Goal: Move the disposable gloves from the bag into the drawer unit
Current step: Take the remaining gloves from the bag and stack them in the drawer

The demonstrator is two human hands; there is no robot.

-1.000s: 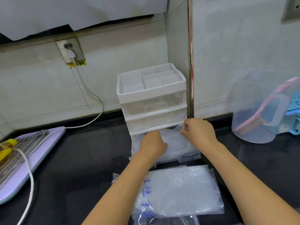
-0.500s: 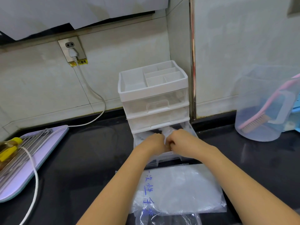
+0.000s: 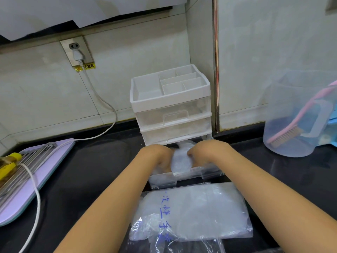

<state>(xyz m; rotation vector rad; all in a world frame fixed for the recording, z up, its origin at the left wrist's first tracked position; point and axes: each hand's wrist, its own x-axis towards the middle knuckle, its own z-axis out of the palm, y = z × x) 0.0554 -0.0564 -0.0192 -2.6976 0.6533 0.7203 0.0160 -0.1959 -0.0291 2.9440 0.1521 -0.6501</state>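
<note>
Item: disposable gloves (image 3: 180,160) — crumpled wad in the open bottom drawer (image 3: 184,177) of the drawer unit (image 3: 171,108). Both left grip (image 3: 157,157) and right grip (image 3: 207,152) curl closed on the wad. Near side — bag (image 3: 193,214), flat on counter (image 3: 91,170).

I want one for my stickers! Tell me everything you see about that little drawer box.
The drawer unit is a small white plastic frame standing upright on the black counter, back in the wall corner. Its top is an open tray split into compartments. Below are three clear drawers: the upper two are closed, the bottom drawer sticks out toward the person. Inside it lies a crumpled wad of thin clear gloves, held by the left hand and right hand.
</note>
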